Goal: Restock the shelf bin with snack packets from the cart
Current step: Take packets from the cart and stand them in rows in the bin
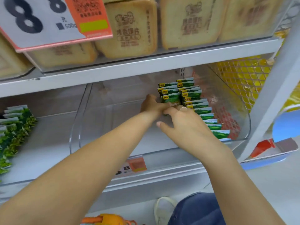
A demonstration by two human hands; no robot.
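A: Where are the hands?

B: Both reach into the clear shelf bin point(240, 111) on the lower shelf. The left hand point(151, 105) is at the left end of the front row of green snack packets point(188, 96). Its fingers are bent against the nearest packet, but whether they grip it or only press on it I cannot tell.

A: And the right hand?

B: The right hand point(183, 122) lies just beside the left, palm down over the packets. Its fingers curl onto the tops of the nearest ones, the thumb sticks out to the left, free. A ring point(183, 108) sits on one finger. Again, I cannot tell if it pinches a packet or merely rests on them.

A: How do the packets lie?

B: They stand on edge in two rows along the right side of the bin, overlapping from the back toward the front rim. The left part of the bin shows bare floor.

A: Anything else around?

B: More green packets point(14, 125) lie in the neighbouring bin to the left. Above, a shelf point(146, 62) carries tan toast-like packs point(128, 28) and a price sign point(40, 21) with big eights. A yellow mesh point(243, 77) stands to the right. A small price tag point(131, 166) hangs on the shelf edge below the bin.
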